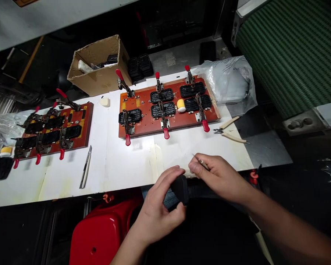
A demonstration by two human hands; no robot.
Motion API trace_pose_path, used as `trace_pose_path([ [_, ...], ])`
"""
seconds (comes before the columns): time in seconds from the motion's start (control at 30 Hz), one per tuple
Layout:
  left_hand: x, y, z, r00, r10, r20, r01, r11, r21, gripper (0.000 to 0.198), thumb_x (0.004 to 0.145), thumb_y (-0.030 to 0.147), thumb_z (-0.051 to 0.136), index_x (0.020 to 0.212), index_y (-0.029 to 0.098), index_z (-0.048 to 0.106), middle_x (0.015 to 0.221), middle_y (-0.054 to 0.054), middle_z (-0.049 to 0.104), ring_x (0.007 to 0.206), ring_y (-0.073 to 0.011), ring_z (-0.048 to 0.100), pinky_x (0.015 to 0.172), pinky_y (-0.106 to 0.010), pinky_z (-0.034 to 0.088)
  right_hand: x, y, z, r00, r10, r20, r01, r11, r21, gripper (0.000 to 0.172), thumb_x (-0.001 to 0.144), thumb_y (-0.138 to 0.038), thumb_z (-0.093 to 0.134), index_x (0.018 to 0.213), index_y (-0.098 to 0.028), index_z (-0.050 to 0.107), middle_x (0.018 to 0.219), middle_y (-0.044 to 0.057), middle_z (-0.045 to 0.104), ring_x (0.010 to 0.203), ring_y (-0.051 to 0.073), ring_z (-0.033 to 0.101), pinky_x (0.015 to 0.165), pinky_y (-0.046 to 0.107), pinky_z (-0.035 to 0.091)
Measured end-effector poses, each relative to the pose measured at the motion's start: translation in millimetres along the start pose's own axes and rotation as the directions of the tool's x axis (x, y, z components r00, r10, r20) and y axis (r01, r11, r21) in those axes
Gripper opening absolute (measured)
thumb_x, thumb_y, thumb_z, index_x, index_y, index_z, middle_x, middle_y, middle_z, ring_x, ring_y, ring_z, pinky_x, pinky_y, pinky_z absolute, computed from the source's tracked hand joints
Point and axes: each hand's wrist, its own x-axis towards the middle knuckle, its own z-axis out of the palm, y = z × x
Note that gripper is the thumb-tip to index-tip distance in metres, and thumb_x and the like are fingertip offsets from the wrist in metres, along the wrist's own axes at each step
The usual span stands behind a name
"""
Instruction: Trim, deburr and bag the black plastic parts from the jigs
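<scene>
While fingers (167, 176) hold 1 part (181, 189), 2 boards (146, 120) (84, 137) rest.

Workshop: assembly type
Clamping: red-handled metal clamps (166, 133), reddish-brown rectangular board (147, 126), beyond right hand (223, 178)
Conveying: green textured conveyor belt (298, 55), to its right

I can't make out the surface detail of the dark piece (181, 188) for shadow, and the left hand (160, 207) covers part of its edge. The right hand (218, 177) hides part of the thin tool (203, 163), whose tip is too fine to read. Along the table's (132, 162) back edge, the carton's (96, 81) walls conceal some contents; by the far right corner, the clear bag (231, 82) clouds its own. The red stool (95, 233) and green belt (295, 55) run out of view.
</scene>
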Motion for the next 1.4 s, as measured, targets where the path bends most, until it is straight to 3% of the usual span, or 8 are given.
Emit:
trace_pose_path([
  [0.2, 0.7, -7.5, 2.5, 0.986, -0.158, -0.06, 0.155, 0.986, -0.055, 0.067, 0.09, 0.02, 0.071, 0.152, 0.034, 0.048, 0.15, -0.007, 0.06, 0.139, -0.0274, 0.059, 0.12, -0.047, 0.047, 10.8, 44.7, -26.0, 0.979, -0.017, -0.205, -0.081, 0.884, -0.46, 0.023, 0.103, -0.035, 0.053, 0.121, -0.024, 0.063, 0.106, 0.004, 0.073, 0.095, 0.025, 0.068, 0.083, 0.037, 0.051],
  [0.37, 27.2, -31.2, 9.9, 0.863, -0.384, -0.327, 0.431, 0.899, 0.081, 0.071, 0.093, 0.053, 0.071, 0.154, 0.027, 0.045, 0.117, -0.008, 0.069, 0.087, -0.0221, 0.07, 0.083, -0.043, 0.063, 9.5, 64.7, -49.2, 0.942, -0.24, -0.235, -0.039, 0.617, -0.786, 0.039, 0.102, -0.034, 0.053, 0.134, -0.014, 0.062, 0.128, 0.018, 0.067, 0.121, 0.038, 0.062, 0.104, 0.053, 0.05],
  [0.57, 49.8, -42.5, 9.3, 0.919, -0.121, -0.376, 0.256, 0.908, 0.333, 0.044, 0.099, 0.039, 0.066, 0.139, 0.023, 0.056, 0.143, -0.016, 0.056, 0.117, -0.0327, 0.069, 0.092, -0.05, 0.062, 65.6, -17.1, -51.6, 0.897, -0.425, -0.119, 0.132, 0.516, -0.847, 0.03, 0.107, -0.034, 0.048, 0.124, -0.019, 0.068, 0.116, 0.012, 0.075, 0.108, 0.029, 0.068, 0.096, 0.043, 0.052],
  [0.73, 35.1, -49.1, -4.3, 0.962, 0.076, -0.261, 0.066, 0.866, 0.495, 0.07, 0.094, 0.036, 0.073, 0.155, 0.026, 0.04, 0.166, -0.02, 0.038, 0.16, -0.0429, 0.026, 0.122, -0.072, 0.035, 171.0, -78.2, -58.1, 0.981, -0.143, -0.133, -0.078, 0.342, -0.936, 0.036, 0.105, -0.043, 0.054, 0.114, -0.013, 0.073, 0.108, 0.02, 0.079, 0.1, 0.035, 0.074, 0.084, 0.042, 0.051],
  [0.87, 28.5, -60.8, -6.7, 0.997, 0.038, -0.069, 0.004, 0.851, 0.525, 0.09, 0.09, 0.039, 0.078, 0.163, 0.024, 0.027, 0.171, -0.02, 0.034, 0.162, -0.0405, 0.024, 0.128, -0.071, 0.022, 178.6, -75.1, -60.5, 0.993, -0.081, -0.088, -0.061, 0.288, -0.956, 0.033, 0.093, -0.035, 0.071, 0.116, -0.011, 0.069, 0.108, 0.022, 0.078, 0.097, 0.038, 0.074, 0.076, 0.04, 0.05],
  [1.03, 31.9, -69.0, 3.3, 0.989, 0.051, -0.139, 0.026, 0.867, 0.498, 0.093, 0.082, 0.052, 0.084, 0.156, 0.017, 0.04, 0.158, -0.02, 0.049, 0.156, -0.038, 0.036, 0.132, -0.062, 0.017, 93.8, -33.0, -33.8, 0.957, -0.287, 0.039, 0.21, 0.594, -0.777, 0.042, 0.095, -0.036, 0.067, 0.133, -0.023, 0.055, 0.105, 0.007, 0.075, 0.089, 0.026, 0.071, 0.075, 0.035, 0.052],
  [1.17, 33.5, -71.8, 5.7, 0.984, 0.075, -0.164, 0.015, 0.873, 0.488, 0.094, 0.08, 0.058, 0.084, 0.154, 0.016, 0.046, 0.155, -0.021, 0.052, 0.155, -0.0385, 0.036, 0.132, -0.061, 0.016, 44.2, 19.1, 5.9, 0.943, -0.329, 0.051, 0.305, 0.789, -0.533, 0.027, 0.098, -0.027, 0.063, 0.125, -0.025, 0.061, 0.117, 0.009, 0.07, 0.103, 0.024, 0.068, 0.086, 0.036, 0.057],
  [1.4, 32.5, -71.7, 6.5, 0.983, 0.064, -0.17, 0.025, 0.879, 0.477, 0.087, 0.085, 0.058, 0.079, 0.153, 0.014, 0.05, 0.155, -0.022, 0.053, 0.155, -0.0393, 0.036, 0.132, -0.061, 0.015, 44.3, 50.0, 37.2, 0.913, -0.404, -0.057, 0.325, 0.804, -0.498, 0.028, 0.098, -0.022, 0.065, 0.125, -0.025, 0.06, 0.122, 0.011, 0.07, 0.111, 0.025, 0.068, 0.088, 0.042, 0.06],
])
